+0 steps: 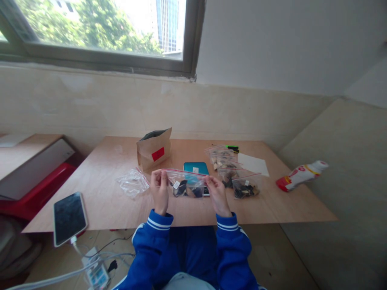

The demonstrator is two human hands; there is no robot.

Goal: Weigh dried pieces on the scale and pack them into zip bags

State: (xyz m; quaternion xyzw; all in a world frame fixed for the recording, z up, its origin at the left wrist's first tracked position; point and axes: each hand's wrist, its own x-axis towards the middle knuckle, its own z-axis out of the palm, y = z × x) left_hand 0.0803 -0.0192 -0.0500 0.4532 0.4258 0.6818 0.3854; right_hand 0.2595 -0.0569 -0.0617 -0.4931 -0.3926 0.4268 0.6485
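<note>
Between my hands a clear zip bag (188,191) with a red seal strip is stretched out, dark and brown dried pieces and a small white label inside. My left hand (160,190) pinches the strip's left end, and my right hand (217,193) pinches its right end. Behind the bag lies a teal digital scale (196,166), partly hidden by it. Left of my left hand is a pile of zip bags (133,184) that look unfilled. To the right, several filled zip bags (246,189) lie in an overlapping row.
An open kraft paper pouch (155,151) with a red label stands at the back left. A bottle (301,175) lies at the right, near white paper (252,164) and a green-and-black pen (232,148). A tablet (70,217) with a charging cable overhangs the table's front-left edge.
</note>
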